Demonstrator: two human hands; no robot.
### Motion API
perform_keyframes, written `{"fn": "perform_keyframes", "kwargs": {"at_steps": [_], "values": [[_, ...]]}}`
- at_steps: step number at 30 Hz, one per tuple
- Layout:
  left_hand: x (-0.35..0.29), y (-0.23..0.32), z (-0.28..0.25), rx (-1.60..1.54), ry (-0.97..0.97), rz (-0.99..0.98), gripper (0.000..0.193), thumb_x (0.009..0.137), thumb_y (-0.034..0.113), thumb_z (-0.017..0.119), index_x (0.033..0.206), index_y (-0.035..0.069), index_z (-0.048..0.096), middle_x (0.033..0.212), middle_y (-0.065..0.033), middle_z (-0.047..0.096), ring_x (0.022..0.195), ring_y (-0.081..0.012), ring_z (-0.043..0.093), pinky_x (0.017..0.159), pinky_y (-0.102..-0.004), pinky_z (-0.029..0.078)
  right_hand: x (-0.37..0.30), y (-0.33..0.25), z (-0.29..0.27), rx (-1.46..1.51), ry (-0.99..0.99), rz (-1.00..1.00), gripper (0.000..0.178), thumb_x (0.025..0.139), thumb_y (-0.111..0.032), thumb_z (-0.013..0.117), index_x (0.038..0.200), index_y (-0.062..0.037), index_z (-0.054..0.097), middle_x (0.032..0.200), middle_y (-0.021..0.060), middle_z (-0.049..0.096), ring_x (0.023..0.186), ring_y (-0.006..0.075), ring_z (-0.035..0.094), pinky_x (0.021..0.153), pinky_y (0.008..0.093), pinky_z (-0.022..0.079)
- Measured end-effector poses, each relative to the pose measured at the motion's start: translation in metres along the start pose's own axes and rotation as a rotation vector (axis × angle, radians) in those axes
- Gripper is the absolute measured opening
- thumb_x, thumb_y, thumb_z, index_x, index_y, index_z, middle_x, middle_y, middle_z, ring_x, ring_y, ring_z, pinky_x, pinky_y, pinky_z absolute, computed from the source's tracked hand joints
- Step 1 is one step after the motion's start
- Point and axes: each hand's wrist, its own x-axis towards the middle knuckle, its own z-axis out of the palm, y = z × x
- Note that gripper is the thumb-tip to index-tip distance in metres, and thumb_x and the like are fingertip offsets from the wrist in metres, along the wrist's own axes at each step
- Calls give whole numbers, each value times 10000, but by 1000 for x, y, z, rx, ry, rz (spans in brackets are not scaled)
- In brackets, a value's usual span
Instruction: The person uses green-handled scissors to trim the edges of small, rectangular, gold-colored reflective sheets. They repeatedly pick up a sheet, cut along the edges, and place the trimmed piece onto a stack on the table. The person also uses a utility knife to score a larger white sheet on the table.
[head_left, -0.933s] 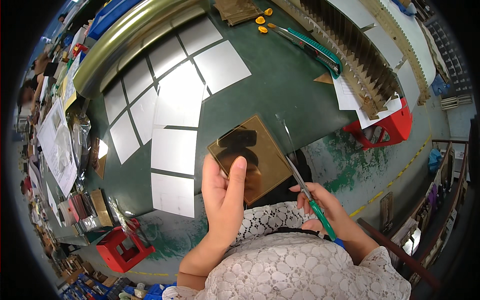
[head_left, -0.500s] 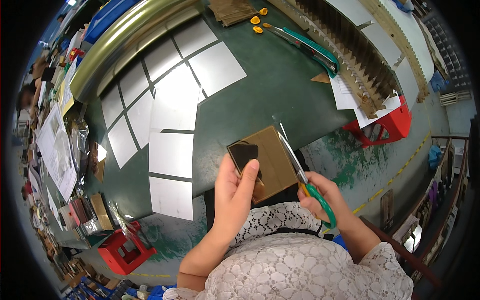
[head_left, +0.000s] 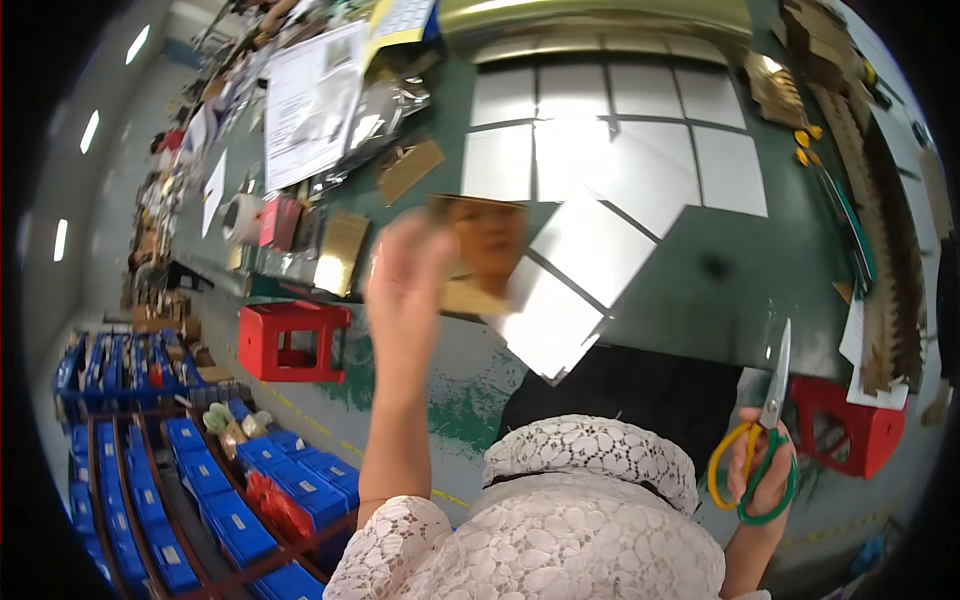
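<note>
Blurred gold plate (head_left: 490,250), bright glare

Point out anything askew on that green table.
Two flat white rectangular sheets at the near side lie slanted against the straighter rows of white sheets beyond; the nearest slanted one's corner sticks past the edge of the green-topped table.

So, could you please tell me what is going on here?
Someone in a white lace top is handling a shiny brown square and a pair of scissors. The left grip, blurred here, holds the square by its left side. The right grip has the scissors by their green and yellow handles, off to the right, with the blades clear of the square. Pale sheets lie on the green table ahead.
</note>
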Motion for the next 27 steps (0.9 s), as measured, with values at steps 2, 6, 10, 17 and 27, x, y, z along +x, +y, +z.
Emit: {"fn": "perform_keyframes", "kwargs": {"at_steps": [2,6,10,17,27], "values": [[16,-21,-54,119,195,85,280,933,109,583,1179,-20,541,875,-11,632,782,-35,552,685,-177,416,-3,-3,6,-46,-25,-4,776,882,-625,479,1207,79,468,677,51,515,401,59,407,367,182,313],[41,-63,-131,207,363,126,304,938,143,570,1170,-52,553,830,-35,639,739,-59,553,659,-201,435,1,-3,15,-111,-24,-26,794,862,-640,502,1207,74,466,707,59,524,406,58,415,382,179,319],[72,-86,-180,427,337,66,301,930,184,578,1163,-4,603,853,-67,653,755,-122,585,691,-264,453,2,-9,24,-119,-19,3,825,838,-653,531,1217,76,459,721,62,528,426,60,431,403,178,331],[31,-34,-89,558,59,16,280,934,218,569,800,-10,663,701,-57,638,623,-146,571,618,-297,456,1,-12,43,-180,0,30,838,800,-640,603,1196,87,479,759,53,549,515,63,471,447,184,351],[-63,-58,1,-499,-640,-743,374,950,231,555,1094,-113,571,926,-204,672,903,-300,680,763,-345,577,14,3,44,-266,-343,323,634,752,-201,796,1261,12,485,872,22,554,762,81,522,645,210,423]]}}
